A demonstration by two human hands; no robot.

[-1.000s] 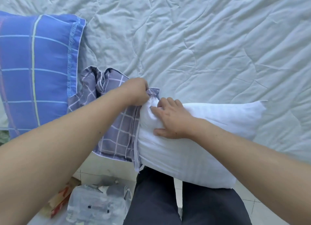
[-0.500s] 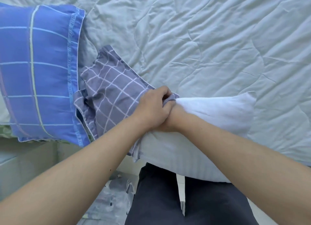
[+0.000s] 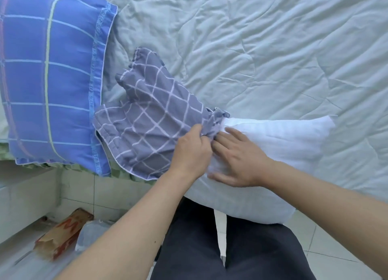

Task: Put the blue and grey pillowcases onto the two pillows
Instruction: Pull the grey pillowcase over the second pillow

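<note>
Left hand: the left hand (image 3: 192, 151) pinches a bunched fold of the grey pillowcase (image 3: 151, 120) between thumb and curled fingers, right at the near-left end of the white pillow (image 3: 279, 145).
Right hand: the right hand (image 3: 239, 162) lies flat on the white pillow just beside the left hand, fingers straight and spread, pressing the fabric and gripping nothing.
Grey pillowcase: grey with a white grid, it spreads crumpled over the bed's edge between the blue pillow and the white one; its gathered opening meets the white pillow's end where the two hands work, and only that end appears to be inside.
White pillow: bare for most of its length, it lies across the edge of the pale green quilt (image 3: 262, 49), its near side overhanging toward the person's dark trousers (image 3: 231, 252).
Blue pillowcase: the blue pillowcase (image 3: 52, 80), checked with pale lines, is already on its pillow, which sits at the left on the bed, its trimmed border touching the grey fabric.
Floor: a brown paper bag (image 3: 63, 235) with red lettering lies on the pale tiles (image 3: 117, 195) at lower left, beside a crumpled clear plastic bag (image 3: 92, 231).
</note>
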